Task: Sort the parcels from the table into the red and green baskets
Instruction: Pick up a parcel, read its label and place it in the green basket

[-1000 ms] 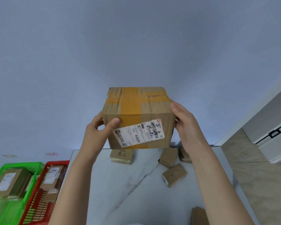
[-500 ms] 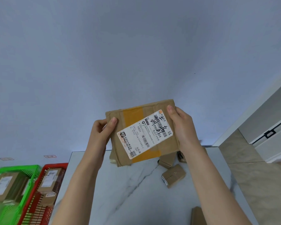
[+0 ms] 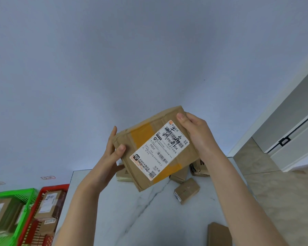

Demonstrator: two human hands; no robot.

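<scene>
**Inspector:** Where is the parcel [image 3: 124, 142] at present?

**Assistant:** It is held in the air above the far end of the table [image 3: 132, 219], tilted, with its labelled face towards the camera. It is in neither basket. The red basket [image 3: 49, 187] and the green basket [image 3: 12, 191] stand side by side off the table's left end, and both hold parcels.

**Inspector:** State of the hands?

**Assistant:** The left hand [image 3: 112, 154] grips the parcel's left edge, thumb on the front face and fingers behind. The right hand [image 3: 196, 133] grips the upper right corner, thumb laid beside the label [image 3: 160, 150]. Neither hand is free.

**Inspector:** How will it handle?

**Assistant:** In my judgement it is a flat cardboard box, stiff, creased at the corners and bound with yellow tape [image 3: 140, 136]. It appears light, since a grip at the edges alone carries it. Bare cardboard should not slip, though the tape is smoother. Opposite edges, as now, look the soundest place to hold it. The contents are unknown, so fragility cannot be ruled out.

**Inspector:** Markings?

**Assistant:** A white shipping label lies diagonally across the face. "P804" reads clearly in print. There are also barcodes, a square code, an orange logo at one corner and Chinese print too small to read with confidence. Black handwriting is scrawled over the upper barcode; I cannot make it out.
</scene>
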